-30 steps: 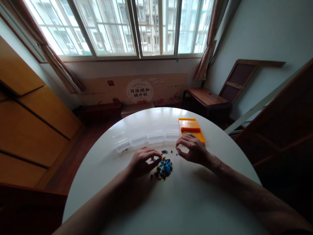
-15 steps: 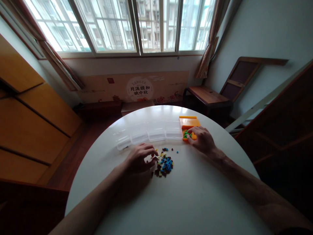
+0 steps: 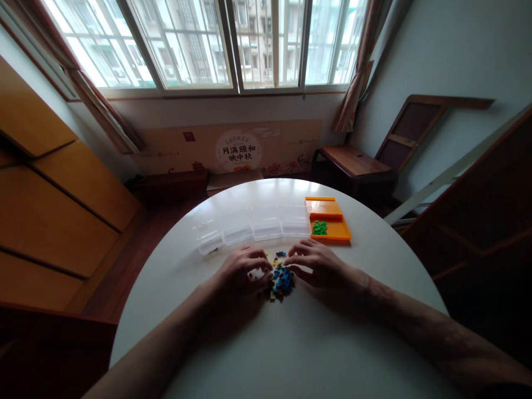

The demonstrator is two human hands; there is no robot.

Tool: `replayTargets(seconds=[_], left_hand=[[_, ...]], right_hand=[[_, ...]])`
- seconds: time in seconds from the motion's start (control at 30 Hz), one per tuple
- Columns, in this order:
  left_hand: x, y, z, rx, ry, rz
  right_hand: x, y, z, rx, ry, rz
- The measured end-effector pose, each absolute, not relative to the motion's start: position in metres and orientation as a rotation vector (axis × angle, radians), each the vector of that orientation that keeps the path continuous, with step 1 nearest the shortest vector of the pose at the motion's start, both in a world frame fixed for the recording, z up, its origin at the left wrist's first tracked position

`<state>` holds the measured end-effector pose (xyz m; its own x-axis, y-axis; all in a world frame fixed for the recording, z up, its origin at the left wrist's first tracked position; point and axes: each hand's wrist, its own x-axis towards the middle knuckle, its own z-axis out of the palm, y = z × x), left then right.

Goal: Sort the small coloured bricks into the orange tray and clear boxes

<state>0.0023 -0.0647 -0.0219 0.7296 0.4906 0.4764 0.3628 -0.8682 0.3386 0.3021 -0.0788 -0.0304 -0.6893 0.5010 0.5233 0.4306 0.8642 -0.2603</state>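
Note:
A small heap of tiny toy building bricks point(image 3: 284, 281), mostly blue with brown and yellow ones, lies on the white round table point(image 3: 291, 343). At the heap's left edge is my left hand point(image 3: 245, 267), its fingers curved and apart. My right hand point(image 3: 318, 263) reaches in from the other side, fingers spread and bent, their tips at the bricks. I see nothing held in either hand, though the fingertips are partly hidden. Behind my right hand, several green bricks point(image 3: 320, 228) sit in the left part of an open orange box point(image 3: 338, 228).
Several clear plastic boxes point(image 3: 266, 228) with raised lids stand in a curved row left of the orange box. Beyond the table are a wooden chair point(image 3: 353, 160), a printed cardboard panel point(image 3: 166, 147) and a window. A wooden cabinet point(image 3: 54, 221) stands at left.
My right hand has moved from the orange box down and left to the heap, uncovering the green bricks. My left hand has stayed beside the heap, shifting only slightly.

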Motion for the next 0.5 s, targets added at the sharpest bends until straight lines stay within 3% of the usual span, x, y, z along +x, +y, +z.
replayTargets(seconds=[0.5], left_hand=[[0.001, -0.060, -0.032, 2.737, 0.651, 0.802]], right_hand=[[0.303, -0.082, -0.023, -0.673, -2.553, 0.109]])
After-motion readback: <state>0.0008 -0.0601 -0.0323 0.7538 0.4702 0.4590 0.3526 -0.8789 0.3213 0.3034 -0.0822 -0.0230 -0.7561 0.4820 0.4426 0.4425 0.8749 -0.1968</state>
